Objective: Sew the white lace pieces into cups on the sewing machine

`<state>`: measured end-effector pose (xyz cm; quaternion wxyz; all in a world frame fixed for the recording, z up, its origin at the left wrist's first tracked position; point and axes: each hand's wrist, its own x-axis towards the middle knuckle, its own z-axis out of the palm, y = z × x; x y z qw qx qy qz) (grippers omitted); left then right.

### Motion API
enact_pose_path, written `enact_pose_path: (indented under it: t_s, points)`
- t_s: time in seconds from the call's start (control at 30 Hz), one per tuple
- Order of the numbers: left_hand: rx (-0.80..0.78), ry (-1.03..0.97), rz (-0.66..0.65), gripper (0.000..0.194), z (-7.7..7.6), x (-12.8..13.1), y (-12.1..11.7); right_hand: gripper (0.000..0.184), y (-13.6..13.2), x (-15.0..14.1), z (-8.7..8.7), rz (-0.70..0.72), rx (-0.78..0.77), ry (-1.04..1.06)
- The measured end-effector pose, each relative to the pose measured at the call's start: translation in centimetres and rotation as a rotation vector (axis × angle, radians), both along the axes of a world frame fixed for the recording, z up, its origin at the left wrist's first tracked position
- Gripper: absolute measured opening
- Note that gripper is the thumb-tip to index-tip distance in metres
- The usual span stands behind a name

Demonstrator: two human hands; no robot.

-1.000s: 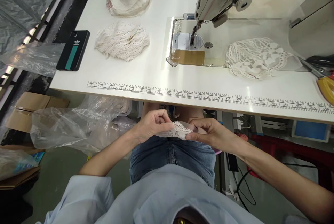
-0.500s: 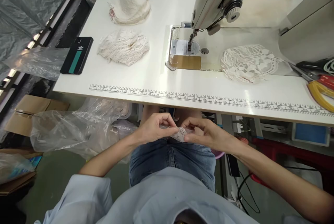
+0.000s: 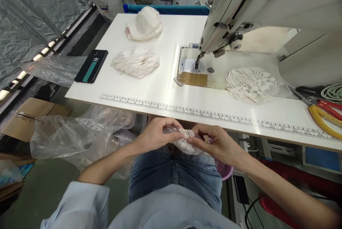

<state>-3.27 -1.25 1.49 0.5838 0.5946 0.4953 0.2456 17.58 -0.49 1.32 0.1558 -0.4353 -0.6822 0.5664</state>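
Two-handed edge handling, I'd judge: left hand (image 3: 153,138) and right hand (image 3: 221,145) pinch the lace piece (image 3: 189,133) near the table's (image 3: 165,92) six o'clock edge. Any regrip calls for one firm pinch. Lace pile (image 3: 136,61) at eleven, sewing machine (image 3: 221,19) at one.

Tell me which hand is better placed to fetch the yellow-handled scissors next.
Right, most likely: the right hand is nearer the scissors, on the table's right side. The left hand could probably hold the lace, which both pinch, alone.
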Motion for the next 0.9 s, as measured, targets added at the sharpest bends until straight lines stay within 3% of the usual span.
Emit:
enact_pose_path:
  t_s: [0.13, 0.2, 0.27, 0.37, 0.47, 0.57, 0.67, 0.73, 0.83, 0.9]
  points:
    - [0.254, 0.159, -0.085, 0.017, 4.5, -0.8, 3.9, 0.032, 2.1, -1.2, 1.8, -0.017, 0.119, 0.039]
    - [0.419, 0.244, -0.163, 0.017, 6.5, -0.6, 7.9, 0.033, 4.3, -1.7, 2.5, -0.043, 0.182, 0.058]
    - [0.52, 0.327, -0.287, 0.015, 7.3, 0.1, 12.7, 0.035, 7.1, -1.6, 2.5, -0.044, 0.248, 0.009]
    - [0.514, 0.337, -0.426, 0.011, 5.9, 1.8, 19.5, 0.04, 11.0, 0.0, 1.7, -0.061, 0.456, -0.239]
    - [0.428, 0.327, -0.456, 0.011, 3.2, 3.3, 23.1, 0.033, 13.4, 2.5, 0.5, -0.127, 0.768, -0.462]
    - [0.368, 0.336, -0.484, 0.012, 1.7, 4.2, 24.0, 0.026, 14.6, 4.2, -0.2, -0.055, 1.107, -0.48]
    - [0.344, 0.366, -0.52, 0.011, 1.7, 4.7, 24.2, 0.03, 15.4, 4.5, -0.6, 0.138, 1.323, -0.401]
    - [0.341, 0.378, -0.547, 0.01, 1.8, 5.0, 24.5, 0.03, 15.7, 4.3, -0.9, 0.227, 1.369, -0.373]
    - [0.395, 0.425, -0.589, 0.011, 1.6, 5.0, 25.3, 0.031, 15.7, 4.0, -1.2, 0.25, 1.371, -0.372]
    - [0.549, 0.543, -0.481, 0.017, 1.3, 4.8, 25.8, 0.032, 15.6, 4.0, -1.4, 0.233, 1.366, -0.373]
